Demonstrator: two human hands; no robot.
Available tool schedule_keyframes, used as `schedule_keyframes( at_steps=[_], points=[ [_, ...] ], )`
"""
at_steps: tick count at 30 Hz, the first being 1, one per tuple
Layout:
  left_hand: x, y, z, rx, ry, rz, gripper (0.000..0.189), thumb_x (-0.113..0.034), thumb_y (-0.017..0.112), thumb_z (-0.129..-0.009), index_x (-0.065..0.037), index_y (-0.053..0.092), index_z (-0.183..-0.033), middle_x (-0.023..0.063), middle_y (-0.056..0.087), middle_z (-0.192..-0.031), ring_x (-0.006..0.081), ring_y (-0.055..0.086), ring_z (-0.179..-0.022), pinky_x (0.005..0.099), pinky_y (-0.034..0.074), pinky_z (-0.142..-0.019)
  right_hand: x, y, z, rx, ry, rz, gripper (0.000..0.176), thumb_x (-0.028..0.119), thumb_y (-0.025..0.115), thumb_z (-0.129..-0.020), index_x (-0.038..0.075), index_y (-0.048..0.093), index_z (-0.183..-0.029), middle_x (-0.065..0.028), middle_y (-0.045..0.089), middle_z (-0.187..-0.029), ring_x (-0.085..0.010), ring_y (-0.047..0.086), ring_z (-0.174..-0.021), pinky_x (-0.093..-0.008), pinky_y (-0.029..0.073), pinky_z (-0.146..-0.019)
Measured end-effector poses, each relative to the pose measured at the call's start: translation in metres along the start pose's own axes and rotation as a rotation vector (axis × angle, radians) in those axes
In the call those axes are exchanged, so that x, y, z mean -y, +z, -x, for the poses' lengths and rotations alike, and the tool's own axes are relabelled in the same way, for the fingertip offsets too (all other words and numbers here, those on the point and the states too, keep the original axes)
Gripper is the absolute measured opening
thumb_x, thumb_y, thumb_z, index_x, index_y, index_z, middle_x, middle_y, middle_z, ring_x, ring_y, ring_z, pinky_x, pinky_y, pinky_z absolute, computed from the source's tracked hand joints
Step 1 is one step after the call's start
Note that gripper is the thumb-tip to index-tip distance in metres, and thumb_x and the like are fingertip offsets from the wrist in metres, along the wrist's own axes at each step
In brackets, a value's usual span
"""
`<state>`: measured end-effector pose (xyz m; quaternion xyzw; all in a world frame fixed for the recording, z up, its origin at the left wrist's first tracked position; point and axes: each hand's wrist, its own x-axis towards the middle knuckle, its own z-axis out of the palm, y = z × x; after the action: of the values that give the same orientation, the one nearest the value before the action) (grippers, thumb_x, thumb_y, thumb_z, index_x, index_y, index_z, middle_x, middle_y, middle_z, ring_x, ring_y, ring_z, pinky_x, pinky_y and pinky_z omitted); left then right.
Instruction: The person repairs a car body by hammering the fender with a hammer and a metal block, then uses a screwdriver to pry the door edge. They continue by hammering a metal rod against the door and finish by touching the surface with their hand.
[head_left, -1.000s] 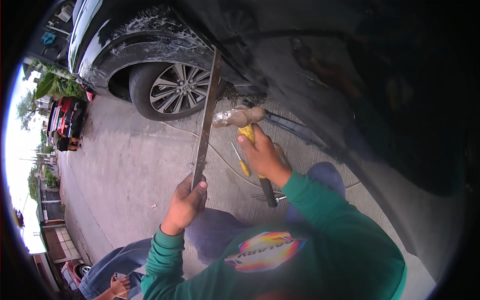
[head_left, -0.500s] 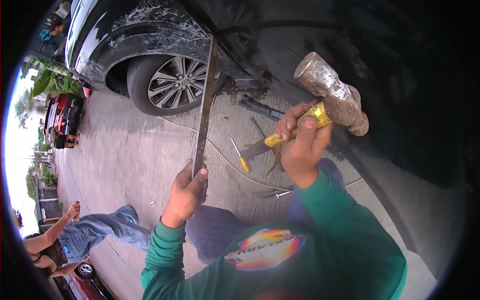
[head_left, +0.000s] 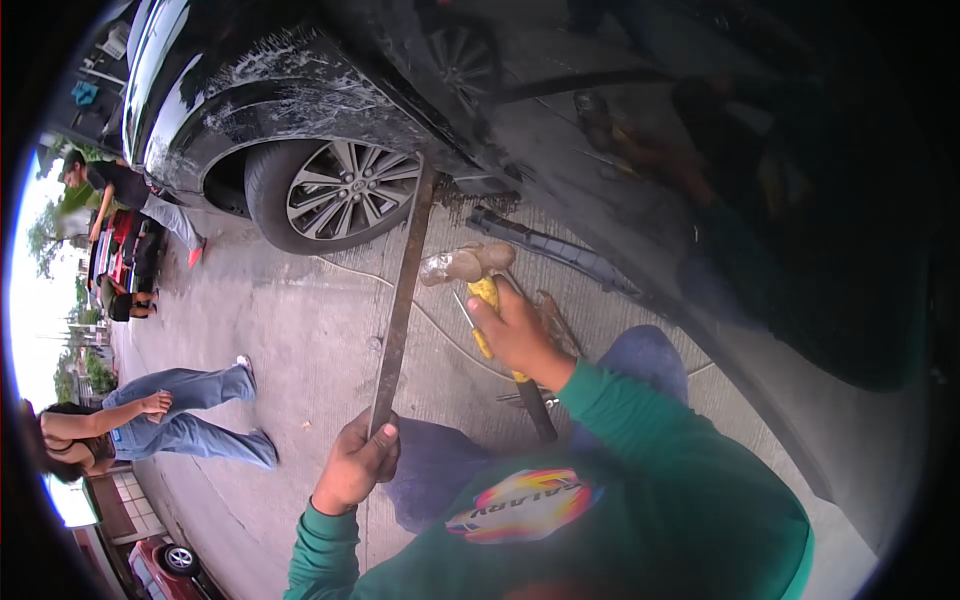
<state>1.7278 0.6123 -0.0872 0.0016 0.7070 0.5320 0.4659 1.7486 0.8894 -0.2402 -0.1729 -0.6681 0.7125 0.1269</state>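
A long flat metal bar [head_left: 405, 300] stands up from my left hand [head_left: 357, 463], whose fingers are wrapped round its lower end. The bar's far tip reaches the lower edge of the black car's scuffed fender [head_left: 300, 80], overlapping the wheel [head_left: 352, 192] in this view. My right hand [head_left: 522, 338] grips a hammer [head_left: 465, 262] by the upper part of its yellow handle, close under the worn, rusty head. The handle's dark end points down toward my knees. The hammer head is just right of the bar. Behind it, a yellow-handled screwdriver [head_left: 481, 341] lies on the concrete, partly covered.
A black trim strip [head_left: 550, 246] and several tools [head_left: 552, 318] lie on the ground by my right hand. The dark car door [head_left: 640, 170] rises close on the right. At left, a person in jeans [head_left: 185, 410] stands; another person [head_left: 130, 190] is farther back.
My right hand has brought the hammer down and left from beside the door toward the bar, with its head turned leftward. The bar's tip and my left hand appear lower in view.
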Motion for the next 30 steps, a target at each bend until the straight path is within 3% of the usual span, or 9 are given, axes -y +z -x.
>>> schedule_keyframes(
  at_steps=[9,15,17,21,23,24,26,28,30],
  points=[
    [-0.01,0.001,-0.041,-0.033,0.062,-0.076,0.014,-0.022,0.056,-0.115,-0.01,0.054,-0.107,-0.002,0.048,-0.071,0.0075,0.039,-0.052,0.0262,0.032,-0.046,-0.007,0.002,-0.004,-0.124,-0.081,0.089,0.033,0.031,0.064,-0.109,0.001,0.055,-0.119,-0.0271,0.069,-0.094,-0.048,0.071,-0.091,-0.0532,0.053,-0.079],
    [-0.019,0.007,-0.067,-0.053,0.139,-0.111,0.018,-0.025,0.054,-0.116,-0.007,0.057,-0.112,-0.0029,0.049,-0.069,0.0072,0.043,-0.052,0.0267,0.037,-0.046,0.006,-0.006,-0.005,-0.145,0.009,0.129,0.033,0.031,0.064,-0.109,0.001,0.056,-0.121,-0.025,0.071,-0.093,-0.0487,0.071,-0.091,-0.054,0.053,-0.079],
    [-0.021,0.01,-0.069,-0.055,0.081,-0.041,0.016,-0.023,0.055,-0.115,-0.008,0.056,-0.111,-0.0044,0.048,-0.069,0.0052,0.041,-0.053,0.0247,0.034,-0.046,0.005,-0.007,-0.007,-0.178,-0.02,0.098,0.03,0.026,0.062,-0.109,0.002,0.061,-0.127,-0.0117,0.072,-0.092,-0.0241,0.073,-0.083,-0.0422,0.056,-0.077],
    [-0.014,0.012,-0.072,-0.041,0.085,0.038,0.015,-0.022,0.056,-0.115,-0.009,0.055,-0.108,-0.0057,0.047,-0.071,0.004,0.04,-0.054,0.0235,0.032,-0.046,0.026,-0.019,-0.001,-0.19,-0.105,0.072,0.034,0.029,0.064,-0.11,0.001,0.057,-0.126,-0.0216,0.071,-0.092,-0.0396,0.073,-0.085,-0.0497,0.055,-0.075],
    [-0.012,0.013,-0.074,-0.048,0.092,0.025,0.015,-0.022,0.056,-0.115,-0.01,0.055,-0.106,-0.0062,0.047,-0.072,0.0038,0.04,-0.055,0.0239,0.032,-0.046,0.044,-0.025,0.003,-0.227,-0.132,-0.153,0.029,0.027,0.063,-0.111,0.001,0.057,-0.123,-0.0141,0.068,-0.089,-0.0241,0.069,-0.076,-0.0428,0.054,-0.068],
    [-0.01,0.011,-0.075,-0.052,0.091,0.035,0.015,-0.022,0.056,-0.115,-0.01,0.055,-0.106,-0.0062,0.047,-0.072,0.0038,0.04,-0.055,0.0239,0.032,-0.046,0.055,-0.028,0.004,-0.218,-0.129,-0.147,0.029,0.027,0.063,-0.111,0.001,0.057,-0.123,-0.0141,0.068,-0.089,-0.0241,0.069,-0.076,-0.0428,0.054,-0.068],
    [-0.004,0.007,-0.078,-0.058,0.106,-0.01,0.015,-0.021,0.054,-0.116,-0.007,0.057,-0.118,-0.0027,0.044,-0.068,0.0073,0.035,-0.05,0.0261,0.029,-0.044,0.078,-0.031,0.006,-0.243,-0.551,-0.438,0.027,0.029,0.057,-0.115,0.005,0.049,-0.125,0.0006,0.051,-0.08,-0.0089,0.048,-0.064,-0.0261,0.044,-0.058],
    [-0.006,0.005,-0.076,-0.056,0.094,-0.014,0.014,-0.021,0.055,-0.115,-0.008,0.056,-0.111,-0.0046,0.045,-0.069,0.0056,0.037,-0.053,0.0253,0.031,-0.045,0.069,-0.025,-0.003,-0.32,-0.595,-0.513,0.024,0.029,0.055,-0.116,0.006,0.049,-0.117,-0.0007,0.053,-0.081,-0.0087,0.048,-0.066,-0.0263,0.044,-0.058],
    [-0.011,0.005,-0.073,-0.055,0.086,-0.01,0.016,-0.021,0.057,-0.115,-0.01,0.056,-0.105,-0.0066,0.046,-0.071,0.0039,0.04,-0.055,0.0244,0.032,-0.047,0.02,-0.018,-0.028,-0.403,-0.597,-0.105,0.027,0.03,0.056,-0.115,0.004,0.05,-0.116,-0.0036,0.057,-0.082,-0.0119,0.054,-0.07,-0.0312,0.047,-0.061]
  ],
)
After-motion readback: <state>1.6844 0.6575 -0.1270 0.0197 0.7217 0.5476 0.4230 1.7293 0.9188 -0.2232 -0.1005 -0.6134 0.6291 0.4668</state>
